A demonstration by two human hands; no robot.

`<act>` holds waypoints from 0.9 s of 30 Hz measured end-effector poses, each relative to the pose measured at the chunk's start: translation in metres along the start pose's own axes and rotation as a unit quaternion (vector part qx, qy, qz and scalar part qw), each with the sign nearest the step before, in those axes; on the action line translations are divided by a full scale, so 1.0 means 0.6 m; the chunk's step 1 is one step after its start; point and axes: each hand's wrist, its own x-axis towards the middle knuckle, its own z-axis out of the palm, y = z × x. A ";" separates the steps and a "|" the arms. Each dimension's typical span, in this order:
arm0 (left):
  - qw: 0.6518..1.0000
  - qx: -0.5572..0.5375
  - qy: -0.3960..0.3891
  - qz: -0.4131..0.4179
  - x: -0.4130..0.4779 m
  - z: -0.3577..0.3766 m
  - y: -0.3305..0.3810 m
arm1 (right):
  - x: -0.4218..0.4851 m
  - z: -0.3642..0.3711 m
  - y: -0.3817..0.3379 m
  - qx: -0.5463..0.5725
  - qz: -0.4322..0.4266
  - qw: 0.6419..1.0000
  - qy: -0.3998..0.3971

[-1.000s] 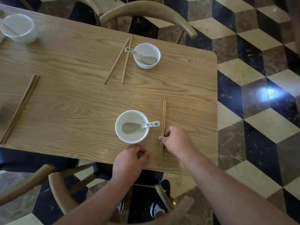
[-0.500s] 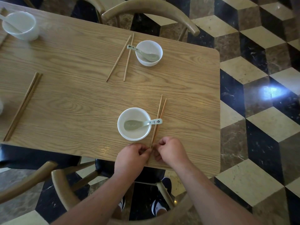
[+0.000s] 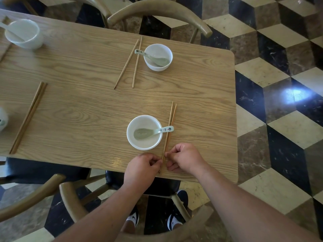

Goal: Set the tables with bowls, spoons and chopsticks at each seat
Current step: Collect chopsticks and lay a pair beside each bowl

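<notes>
**Chopsticks (image 3: 171, 123) pinched beside bowl (image 3: 139, 145)**

The pair lies on the counter (image 3: 87, 105) just right of the white bowl. The handle of the spoon (image 3: 153, 131) sticks out over the rim and crosses above them. The left hand (image 3: 141, 167) and right hand (image 3: 185, 158) flank the near ends at the counter's edge. The curled fingers (image 3: 156, 161) of each hand pinch the sticks from either side.

Three bowls (image 3: 145, 122) (image 3: 158, 49) (image 3: 29, 28) plainly show, three spoons (image 3: 145, 133) (image 3: 157, 59) (image 3: 10, 31), three chopstick pairs (image 3: 170, 123) (image 3: 131, 63) (image 3: 28, 117).
</notes>
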 end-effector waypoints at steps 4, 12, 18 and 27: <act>1.000 0.020 0.003 0.009 0.000 0.001 0.001 | 0.001 -0.001 0.001 -0.003 -0.002 1.000 -0.007; 0.999 0.037 0.002 0.023 0.005 0.002 -0.008 | 0.003 0.000 0.006 -0.006 -0.015 1.000 -0.002; 0.999 0.042 -0.008 0.031 0.008 0.004 -0.014 | 0.008 0.000 0.012 0.002 -0.016 1.000 -0.002; 1.000 0.009 0.004 0.027 0.002 0.006 -0.014 | 0.008 0.002 0.015 -0.001 -0.022 1.000 0.001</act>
